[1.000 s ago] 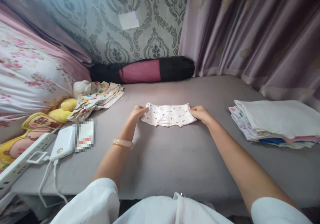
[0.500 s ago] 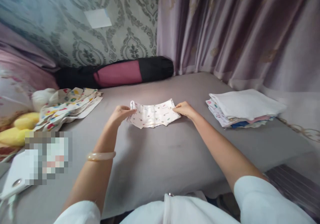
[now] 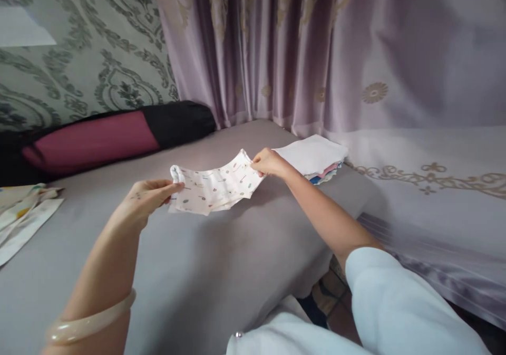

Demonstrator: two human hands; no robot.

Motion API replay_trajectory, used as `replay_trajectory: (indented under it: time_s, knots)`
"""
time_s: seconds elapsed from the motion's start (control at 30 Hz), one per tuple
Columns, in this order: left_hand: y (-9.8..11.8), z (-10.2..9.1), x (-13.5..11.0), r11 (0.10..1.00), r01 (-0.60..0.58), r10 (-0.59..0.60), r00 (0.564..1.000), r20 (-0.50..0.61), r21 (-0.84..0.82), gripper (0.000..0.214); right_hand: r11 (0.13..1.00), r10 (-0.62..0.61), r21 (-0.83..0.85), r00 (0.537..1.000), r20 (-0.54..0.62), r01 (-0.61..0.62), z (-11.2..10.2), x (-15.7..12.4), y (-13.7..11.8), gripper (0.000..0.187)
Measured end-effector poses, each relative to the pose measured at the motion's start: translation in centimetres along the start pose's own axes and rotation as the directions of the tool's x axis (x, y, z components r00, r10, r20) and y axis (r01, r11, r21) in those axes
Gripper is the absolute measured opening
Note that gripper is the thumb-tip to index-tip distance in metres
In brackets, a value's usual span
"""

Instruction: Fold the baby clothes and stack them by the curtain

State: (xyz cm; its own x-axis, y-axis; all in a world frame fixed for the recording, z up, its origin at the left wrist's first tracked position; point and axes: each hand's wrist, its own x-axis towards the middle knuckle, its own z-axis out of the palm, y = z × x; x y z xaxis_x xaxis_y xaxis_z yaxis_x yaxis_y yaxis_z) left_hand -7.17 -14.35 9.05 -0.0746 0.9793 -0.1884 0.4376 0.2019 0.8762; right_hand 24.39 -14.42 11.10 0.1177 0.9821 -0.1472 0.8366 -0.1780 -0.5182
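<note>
Both my hands hold a small white folded garment with a coloured print point(image 3: 215, 186) just above the grey bed surface point(image 3: 205, 270). My left hand point(image 3: 148, 197) pinches its left end, my right hand point(image 3: 269, 162) pinches its right end. The cloth sags a little between them. Just beyond my right hand lies a stack of folded clothes point(image 3: 312, 157) with a white piece on top.
A black and pink roll bag point(image 3: 103, 136) lies along the patterned wall at the back. Printed cloth point(image 3: 21, 215) lies at the left edge. Purple curtains point(image 3: 316, 49) hang behind and to the right, draping over the bed's right side.
The garment has been lifted off the bed and carried right, toward the stack of folded clothes. My view has swung right, so the plush toys and charger have left the frame.
</note>
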Motion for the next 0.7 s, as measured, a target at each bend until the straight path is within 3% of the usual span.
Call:
replay_trajectory:
  time_s: [0.2, 0.33, 0.5, 0.7]
  knots:
    - [5.6, 4.2, -1.4, 0.992, -0.072, 0.078, 0.996, 0.049, -0.101, 0.015, 0.961, 0.104, 0.269, 0.987, -0.119, -0.068, -4.3, -0.7, 2.2, 0.015]
    - [8.0, 7.9, -1.5, 0.979, -0.165, 0.176, 0.981, 0.086, -0.123, 0.017, 0.915, 0.220, 0.382, 0.956, -0.196, -0.133, -7.3, -1.0, 4.1, 0.011]
    - [9.8, 12.4, -0.8, 0.957, -0.235, 0.263, 0.951, 0.165, -0.167, 0.021, 0.870, 0.365, 0.451, 0.875, -0.320, -0.198, -10.7, -1.4, 6.8, 0.014]
    - [11.4, 17.3, -0.5, 0.943, -0.215, 0.279, 0.927, 0.251, -0.255, 0.023, 0.866, 0.415, 0.467, 0.777, -0.473, -0.178, -13.1, -0.2, 11.2, 0.015]
